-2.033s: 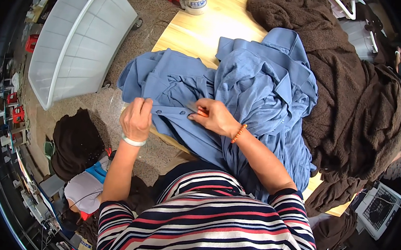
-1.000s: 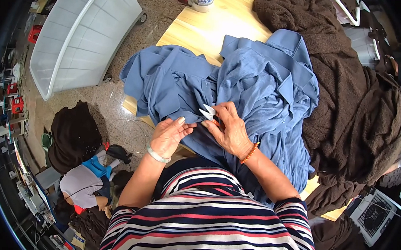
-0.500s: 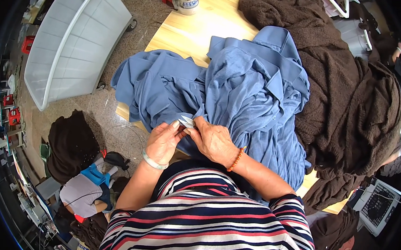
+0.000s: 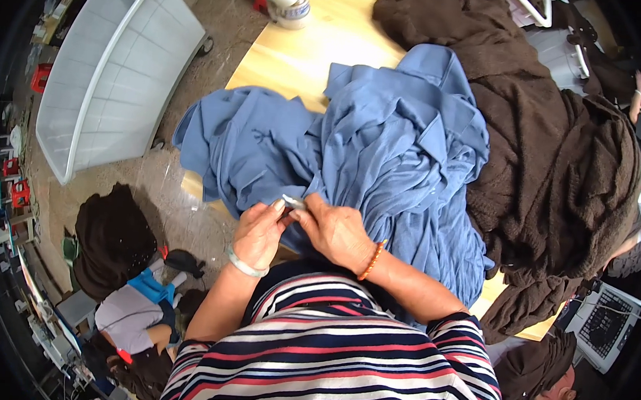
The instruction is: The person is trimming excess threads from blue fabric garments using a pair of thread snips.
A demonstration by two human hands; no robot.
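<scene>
A pair of small silver thread snips (image 4: 293, 202) sits in my right hand (image 4: 340, 233), its blades close together and pointing at my left fingertips. My left hand (image 4: 256, 234) is closed in a pinch at the near edge of the blue garment (image 4: 396, 131); the exact bit between its fingers is hidden. Both hands meet close to my body, over the garment's front edge. The blue cloth lies in a crumpled, folded heap, with smooth wide bands along its far side.
A light wooden table (image 4: 317, 36) carries the heap. Brown knit fabric (image 4: 554, 149) is piled on the right. At the far edge stands a white container (image 4: 293, 8). A grey wheeled bin (image 4: 122, 67) is on the left floor; a person (image 4: 130, 320) sits behind at lower left.
The snips' blades stood apart half a second ago and are now nearly together. Both hands stay in almost the same place. The whole view has shifted slightly.
</scene>
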